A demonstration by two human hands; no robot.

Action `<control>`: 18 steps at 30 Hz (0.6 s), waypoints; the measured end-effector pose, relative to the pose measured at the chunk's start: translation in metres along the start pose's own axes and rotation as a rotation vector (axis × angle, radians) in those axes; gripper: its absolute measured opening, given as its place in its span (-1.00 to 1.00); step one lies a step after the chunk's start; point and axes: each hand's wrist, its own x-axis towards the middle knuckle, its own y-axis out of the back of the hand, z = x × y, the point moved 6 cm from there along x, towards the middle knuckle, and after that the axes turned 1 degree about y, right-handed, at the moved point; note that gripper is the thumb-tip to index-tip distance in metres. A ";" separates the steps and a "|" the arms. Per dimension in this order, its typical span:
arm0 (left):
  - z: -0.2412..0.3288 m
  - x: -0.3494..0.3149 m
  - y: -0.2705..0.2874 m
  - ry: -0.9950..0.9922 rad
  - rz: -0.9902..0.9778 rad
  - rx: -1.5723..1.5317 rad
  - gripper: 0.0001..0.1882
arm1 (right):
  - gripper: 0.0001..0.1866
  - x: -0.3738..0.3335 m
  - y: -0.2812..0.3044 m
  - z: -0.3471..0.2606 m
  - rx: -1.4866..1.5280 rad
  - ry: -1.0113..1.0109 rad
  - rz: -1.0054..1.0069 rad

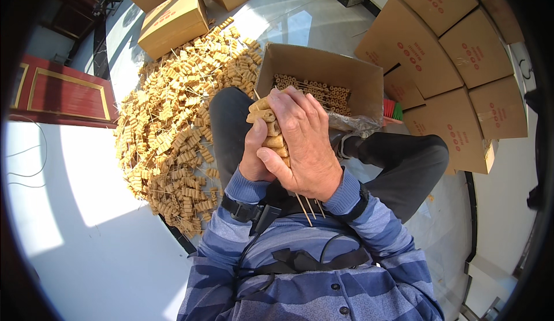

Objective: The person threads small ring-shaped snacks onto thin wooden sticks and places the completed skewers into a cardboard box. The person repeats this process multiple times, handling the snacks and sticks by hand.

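Between my two hands, above my lap, is a bundle of skewers (276, 141) threaded with tan, hollow rolls. My left hand (254, 156) is wrapped round the bundle from the left, its thumb upward and its other fingers mostly hidden. Over the right side of the same bundle lies my right hand (309, 142), fingers bent across the top. Bare stick ends (306, 208) poke out below it toward my belly. Just beyond my hands stands an open cardboard box (323, 61); rows of similar skewered rolls (329, 93) lie inside it.
A big heap of loose skewers (173, 113) covers the floor to my left. Closed cartons (173, 23) stand behind it. More cartons (415, 49) are stacked at the right. Clear plastic (355, 123) hangs at the box's near side, beside a red and green brush (393, 111).
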 end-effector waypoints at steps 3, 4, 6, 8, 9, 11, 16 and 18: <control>-0.003 0.001 0.005 0.013 0.035 -0.059 -0.21 | -0.31 -0.001 -0.002 0.002 0.055 -0.037 0.046; -0.004 0.001 0.008 0.016 0.042 -0.088 -0.22 | -0.31 -0.001 -0.002 0.004 0.079 -0.052 0.059; -0.006 0.000 0.011 0.047 -0.010 -0.115 -0.22 | -0.32 -0.003 -0.003 0.005 0.099 -0.062 0.074; -0.008 -0.001 0.016 0.075 -0.046 -0.114 -0.22 | -0.33 -0.005 -0.003 0.006 0.114 -0.071 0.087; -0.008 -0.001 0.019 0.087 -0.057 -0.099 -0.21 | -0.33 -0.005 -0.003 0.007 0.118 -0.075 0.092; -0.011 -0.001 0.026 0.111 -0.054 -0.069 -0.20 | -0.33 -0.006 -0.003 0.010 0.144 -0.080 0.104; -0.021 0.000 0.035 0.135 -0.018 -0.070 -0.15 | -0.36 -0.007 -0.003 0.022 0.224 -0.098 0.119; -0.026 0.002 0.036 0.131 -0.036 -0.118 -0.14 | -0.37 -0.009 -0.004 0.025 0.206 -0.113 0.104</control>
